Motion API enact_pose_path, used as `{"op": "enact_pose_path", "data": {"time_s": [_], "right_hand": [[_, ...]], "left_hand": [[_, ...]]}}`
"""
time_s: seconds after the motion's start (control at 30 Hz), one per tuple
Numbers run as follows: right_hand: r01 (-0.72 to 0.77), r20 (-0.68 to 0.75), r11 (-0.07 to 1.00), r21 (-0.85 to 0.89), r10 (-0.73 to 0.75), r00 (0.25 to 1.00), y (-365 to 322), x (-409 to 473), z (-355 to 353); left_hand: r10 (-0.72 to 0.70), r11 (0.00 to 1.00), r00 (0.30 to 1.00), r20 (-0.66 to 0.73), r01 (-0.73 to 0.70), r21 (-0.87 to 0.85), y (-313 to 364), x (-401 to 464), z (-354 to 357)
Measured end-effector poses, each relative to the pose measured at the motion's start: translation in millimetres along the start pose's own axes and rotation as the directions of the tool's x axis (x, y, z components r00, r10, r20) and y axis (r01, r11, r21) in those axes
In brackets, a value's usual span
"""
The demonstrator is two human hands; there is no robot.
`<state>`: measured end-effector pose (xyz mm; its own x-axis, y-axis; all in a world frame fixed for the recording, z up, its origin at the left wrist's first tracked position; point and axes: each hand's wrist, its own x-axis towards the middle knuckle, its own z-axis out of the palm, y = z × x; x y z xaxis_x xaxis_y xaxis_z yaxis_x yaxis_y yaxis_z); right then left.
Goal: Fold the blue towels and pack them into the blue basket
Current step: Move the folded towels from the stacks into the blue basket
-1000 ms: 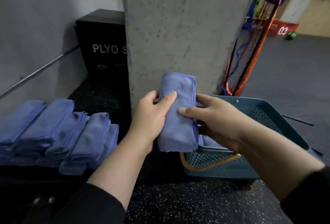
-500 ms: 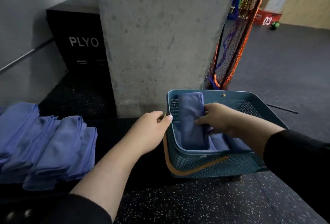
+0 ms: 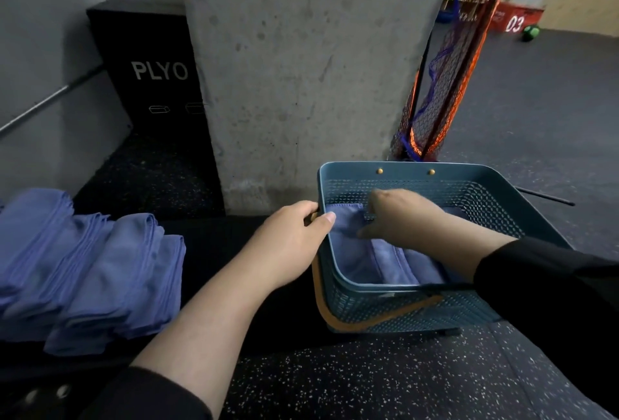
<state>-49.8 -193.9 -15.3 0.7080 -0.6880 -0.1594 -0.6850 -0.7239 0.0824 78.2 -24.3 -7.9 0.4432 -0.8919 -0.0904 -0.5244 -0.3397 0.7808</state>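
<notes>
Head view, basket: the blue basket point(image 3: 422, 305) sits on a dark speckled surface at the foot of a concrete pillar point(image 3: 301, 61), its tan handle folded down along the near wall.
Head view, left hand: the left hand point(image 3: 291, 238) grips the basket's left rim, thumb over the edge and fingers curled round it, steadying it.
Head view, right hand: the right hand point(image 3: 398, 215) reaches down inside the basket onto the packed towels point(image 3: 378, 259); the fingertips are hidden behind the knuckles, so whether it pinches the cloth or only presses it flat I cannot tell.
Head view, packed so far: several folded blue towels lie side by side along the basket floor, filling what shows of its left half; the right half is hidden behind the forearm.
Head view, left to do: a row of folded towels point(image 3: 87, 269) lies stacked on the bench to the left, well apart from the basket.
Progress: folding looks finished for everything in sight, and packing seems less than half done.
</notes>
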Motion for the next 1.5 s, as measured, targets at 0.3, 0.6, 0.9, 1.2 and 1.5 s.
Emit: {"op": "enact_pose_path", "data": {"time_s": [0.3,0.6,0.9,1.2,1.5], "right_hand": [[0.205,-0.266,0.958,0.202,-0.147,0.953,-22,-8,-23],[0.427,-0.459,0.563,0.708,-0.093,0.884,-161,-30,-85],[0.136,-0.038,0.430,0.893,-0.229,0.973,-294,-3,25],[-0.093,0.118,0.288,0.953,-0.074,0.990,-317,12,53],[-0.071,0.071,0.048,0.996,-0.005,0.997,-324,3,36]], "left_hand": [[0.003,1.000,0.980,-0.199,0.000,0.015,-6,-8,-21],[-0.114,0.978,0.796,-0.595,0.193,0.072,-81,-51,-109],[-0.303,0.824,0.857,-0.417,0.455,0.337,-150,-84,-136],[-0.378,0.806,0.855,-0.354,0.492,0.329,-166,-74,-136],[-0.325,0.911,0.821,-0.470,0.405,0.078,-158,-77,-148]]}}
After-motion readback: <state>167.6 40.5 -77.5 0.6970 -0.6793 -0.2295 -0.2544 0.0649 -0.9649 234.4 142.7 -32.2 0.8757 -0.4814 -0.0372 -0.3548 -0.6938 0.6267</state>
